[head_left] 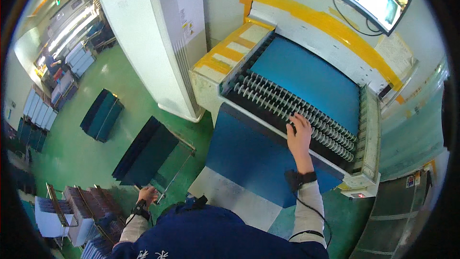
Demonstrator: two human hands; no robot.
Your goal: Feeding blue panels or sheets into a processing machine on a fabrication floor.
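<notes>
So the right hand (pixel 300 134) is way closer to the action here. It's stretched out forward with fingers spread flat, resting on the blue sheet (pixel 254 156) right where its far edge meets the roller rows (pixel 292 110). The sheet lies flat on the feed table, long side running from the person toward the rollers, which cross it at an angle. The left hand (pixel 147 194) is down low by the rack (pixel 146 153) of dark panels, loosely curled; can't tell if it's gripping anything.
</notes>
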